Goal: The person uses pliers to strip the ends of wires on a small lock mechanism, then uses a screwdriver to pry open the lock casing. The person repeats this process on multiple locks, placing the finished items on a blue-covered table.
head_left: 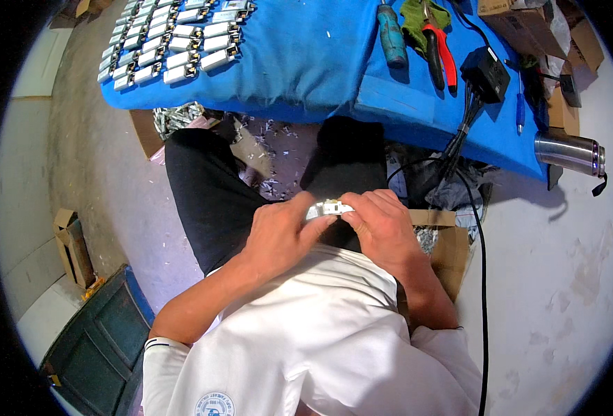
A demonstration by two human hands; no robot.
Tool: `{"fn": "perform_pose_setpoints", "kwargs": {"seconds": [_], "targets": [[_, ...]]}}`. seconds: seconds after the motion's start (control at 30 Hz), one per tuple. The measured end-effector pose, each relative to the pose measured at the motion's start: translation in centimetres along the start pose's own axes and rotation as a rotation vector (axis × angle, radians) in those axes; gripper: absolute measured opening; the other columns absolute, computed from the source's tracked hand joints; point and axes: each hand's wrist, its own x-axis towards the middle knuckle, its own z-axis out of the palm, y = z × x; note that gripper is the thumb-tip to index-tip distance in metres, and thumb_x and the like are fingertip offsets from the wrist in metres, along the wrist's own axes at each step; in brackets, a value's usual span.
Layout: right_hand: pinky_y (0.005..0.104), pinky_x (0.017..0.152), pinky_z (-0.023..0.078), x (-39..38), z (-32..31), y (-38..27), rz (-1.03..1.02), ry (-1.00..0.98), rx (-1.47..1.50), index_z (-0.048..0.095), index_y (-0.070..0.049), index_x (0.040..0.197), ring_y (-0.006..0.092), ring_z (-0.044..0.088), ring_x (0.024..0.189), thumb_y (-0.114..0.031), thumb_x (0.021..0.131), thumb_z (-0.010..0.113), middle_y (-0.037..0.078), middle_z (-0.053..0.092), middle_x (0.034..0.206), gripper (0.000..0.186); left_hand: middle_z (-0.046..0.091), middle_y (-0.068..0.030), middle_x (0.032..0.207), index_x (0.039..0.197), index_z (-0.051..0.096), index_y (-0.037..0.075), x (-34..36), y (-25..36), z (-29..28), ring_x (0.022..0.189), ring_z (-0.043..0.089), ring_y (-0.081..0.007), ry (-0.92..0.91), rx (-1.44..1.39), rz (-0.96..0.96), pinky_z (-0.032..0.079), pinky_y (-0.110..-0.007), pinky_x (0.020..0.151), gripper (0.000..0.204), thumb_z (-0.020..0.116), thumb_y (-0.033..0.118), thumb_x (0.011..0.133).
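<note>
Above my lap, my left hand point(276, 232) and my right hand point(382, 229) come together around one small white rectangular part point(330, 208). Its top face shows a dark spot and a bit of yellowish colour. My left thumb and fingers grip one end, and my right thumb and fingertips pinch the other. Much of the part is covered by the fingers, so its exact kind is unclear. Similar small white blocks with metallic and black ends point(181, 73) lie in rows at the far left of the blue-covered table point(299, 62).
On the table's right lie a teal-handled screwdriver point(392, 41), red-and-black pliers point(439, 59), a black box with cables point(485, 75) and a blue pen point(520, 111). A steel bottle point(570, 153) is at the right edge. A black cable point(483, 277) hangs beside my right arm.
</note>
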Motion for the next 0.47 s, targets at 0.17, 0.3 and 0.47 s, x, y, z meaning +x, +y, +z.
{"fn": "perform_pose_setpoints", "kwargs": {"seconds": [0.17, 0.3, 0.47], "targets": [[0.0401, 0.066, 0.043, 0.0, 1.6, -0.1, -0.084, 0.212, -0.054, 0.060, -0.004, 0.096, 0.0306, 0.055, 0.068, -0.005, 0.078, 0.068, 0.010, 0.054, 0.071, 0.019, 0.053, -0.0184, 0.058, 0.079, 0.055, 0.001, 0.6, 0.3, -0.4, 0.052, 0.055, -0.0363, 0.019, 0.035, -0.012, 0.040, -0.040, 0.047, 0.036, 0.066, 0.035, 0.088], [0.0395, 0.066, 0.044, -0.5, 2.3, -0.4, -0.064, 0.303, -0.088, 0.060, -0.003, 0.096, 0.0302, 0.056, 0.068, -0.004, 0.077, 0.069, 0.010, 0.054, 0.071, 0.021, 0.052, -0.0179, 0.058, 0.079, 0.055, 0.002, 0.5, 0.3, 0.1, 0.051, 0.054, -0.0367, 0.069, 0.055, 0.013, 0.040, -0.041, 0.047, 0.037, 0.066, 0.036, 0.088], [0.0395, 0.068, 0.046, -1.3, 3.2, -0.3, -0.013, 0.368, -0.106, 0.061, -0.002, 0.100, 0.0309, 0.057, 0.069, -0.004, 0.077, 0.070, 0.011, 0.056, 0.073, 0.024, 0.054, -0.0183, 0.060, 0.081, 0.056, 0.002, 0.7, 0.2, 0.4, 0.054, 0.057, -0.0366, 0.036, 0.107, 0.007, 0.041, -0.040, 0.049, 0.035, 0.065, 0.035, 0.089]]}}
